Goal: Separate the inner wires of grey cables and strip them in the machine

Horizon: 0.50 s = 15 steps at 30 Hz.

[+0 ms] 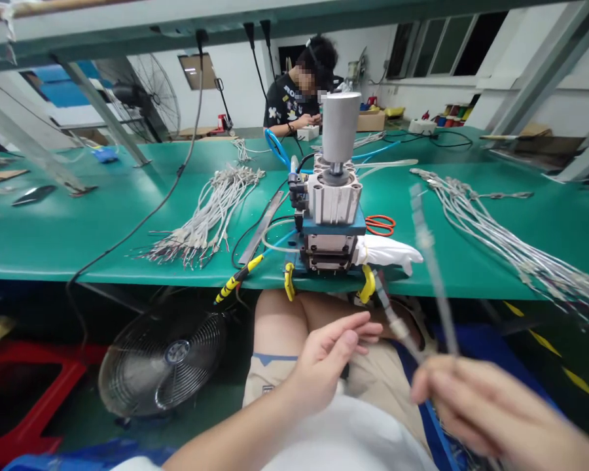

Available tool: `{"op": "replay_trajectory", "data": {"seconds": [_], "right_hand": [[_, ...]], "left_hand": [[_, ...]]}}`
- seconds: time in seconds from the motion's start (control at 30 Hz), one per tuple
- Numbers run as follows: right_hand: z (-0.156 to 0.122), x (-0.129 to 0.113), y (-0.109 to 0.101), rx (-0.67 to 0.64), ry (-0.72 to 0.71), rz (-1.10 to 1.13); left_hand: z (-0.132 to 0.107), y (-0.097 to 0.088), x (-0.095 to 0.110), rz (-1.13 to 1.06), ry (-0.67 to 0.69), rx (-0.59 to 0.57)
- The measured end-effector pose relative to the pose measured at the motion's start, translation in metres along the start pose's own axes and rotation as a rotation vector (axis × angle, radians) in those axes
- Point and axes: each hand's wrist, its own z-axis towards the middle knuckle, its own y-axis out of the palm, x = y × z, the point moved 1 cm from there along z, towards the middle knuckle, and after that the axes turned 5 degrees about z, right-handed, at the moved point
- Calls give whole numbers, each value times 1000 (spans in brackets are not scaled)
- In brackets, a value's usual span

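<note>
My left hand (331, 356) hovers over my lap below the table edge, fingers stretched out and slightly apart, holding nothing. My right hand (476, 402) is lower right, smeared by motion, fingers closed round a thin grey cable (429, 261) that rises blurred toward the table. Straight ahead a small pneumatic press (331, 209) with a grey cylinder on top is clamped to the front edge of the green table (78, 229). A white glove (390, 252) lies beside the press on its right.
A bundle of cut grey cables (209, 212) lies left of the press, another long bundle (500, 229) to the right. Orange scissors (380, 224) sit behind the glove. A floor fan (161, 360) stands under the table. Another person (299, 91) works at the far side.
</note>
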Motion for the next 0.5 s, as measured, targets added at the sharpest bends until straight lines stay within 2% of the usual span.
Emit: {"op": "replay_trajectory", "data": {"seconds": [0.07,0.2,0.3,0.37,0.43,0.5], "right_hand": [[-2,3,29,-229,-41,-41],[-7,16,65,-182,-60,-80],[-11,36,74,-227,-11,-72],[-10,48,75,-240,-38,-37],[-7,56,72,-127,-159,28],[-4,59,65,107,-272,114]], "left_hand": [[-9,2,15,-167,12,25],[-26,1,13,-310,-78,46],[-33,0,4,-341,-118,58],[-33,0,1,-342,-126,67],[-31,0,2,-349,-99,99],[-28,-2,5,-374,-73,155]]}}
